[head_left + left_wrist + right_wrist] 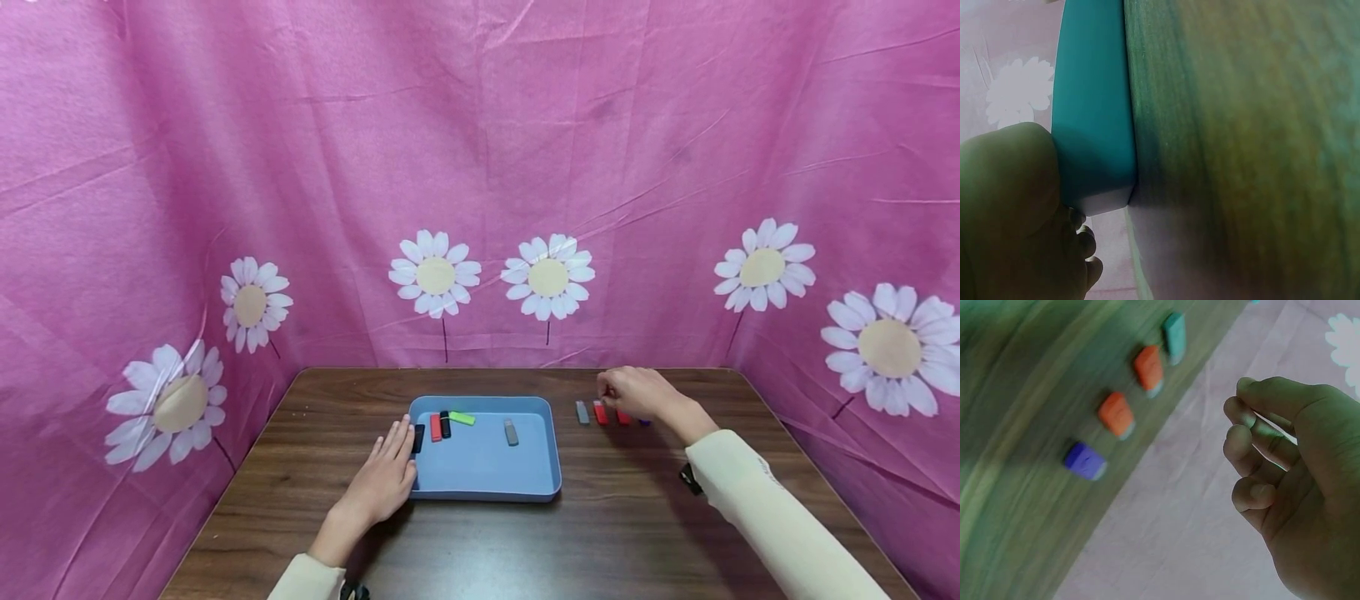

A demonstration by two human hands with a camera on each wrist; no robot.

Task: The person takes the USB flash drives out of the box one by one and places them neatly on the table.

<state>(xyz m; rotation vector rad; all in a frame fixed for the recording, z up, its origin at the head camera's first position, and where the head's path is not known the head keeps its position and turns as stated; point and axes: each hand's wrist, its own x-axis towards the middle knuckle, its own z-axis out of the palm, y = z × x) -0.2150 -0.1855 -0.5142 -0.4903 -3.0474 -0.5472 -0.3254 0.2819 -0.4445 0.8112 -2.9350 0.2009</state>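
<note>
My left hand [381, 477] rests with straight fingers along the left wall of a blue tray [480, 475]. In the left wrist view, the palm lies beside the tray's outer side [1091, 94]. On the tray's floor are several small sticks that look like USB flash drives: a red one [436, 427], a black one [446, 424], a green one [462, 418], a grey one [512, 432], and another black one [418, 438] near my left fingers. My right hand [641, 393] hovers, loosely bent and holding nothing, above a row of similar sticks right of the tray.
The row on the brown wooden table [480, 550] has a grey stick [1175, 336], two red sticks [1149, 367] and a purple stick [1084, 460], apart from each other. A pink curtain [487, 167] printed with daisies closes off the back and sides.
</note>
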